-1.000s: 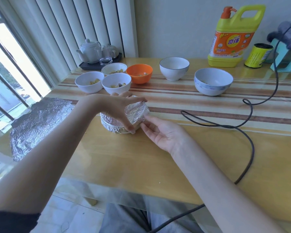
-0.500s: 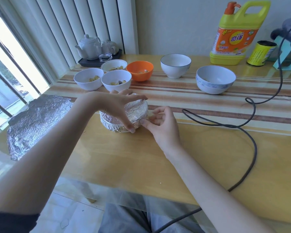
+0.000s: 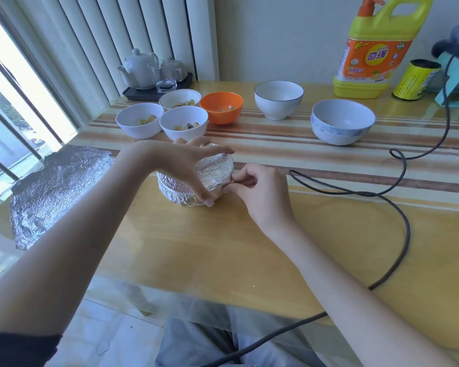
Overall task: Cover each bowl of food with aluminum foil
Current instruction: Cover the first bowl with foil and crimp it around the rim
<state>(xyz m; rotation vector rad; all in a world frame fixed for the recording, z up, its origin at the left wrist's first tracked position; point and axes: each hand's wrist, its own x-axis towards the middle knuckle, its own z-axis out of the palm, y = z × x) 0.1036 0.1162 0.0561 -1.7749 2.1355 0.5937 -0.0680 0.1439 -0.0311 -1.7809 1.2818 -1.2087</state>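
A foil-covered bowl (image 3: pixel 217 173) stands on the wooden table in front of me. My left hand (image 3: pixel 188 168) spans its top, thumb on the near side and fingers over the far rim. My right hand (image 3: pixel 257 192) is curled against the bowl's right side and pinches the foil edge there. Behind it stand uncovered bowls of food: three white bowls (image 3: pixel 139 123), (image 3: pixel 184 125), (image 3: pixel 180 98), an orange bowl (image 3: pixel 221 106), a white bowl with a dark rim (image 3: pixel 278 102) and a pale blue bowl (image 3: pixel 342 123). A crumpled foil sheet (image 3: pixel 56 189) lies at the left.
A dark cable (image 3: pixel 398 207) loops over the table's right half. At the back stand a yellow detergent jug (image 3: pixel 374 54), a yellow can (image 3: pixel 415 79), and a tea set on a dark tray (image 3: pixel 149 72). A window with vertical blinds is at the left.
My right hand has turned from open, palm up beside the bowl, to fingers curled and pinching the foil at its right edge. My left hand has stayed on the bowl.
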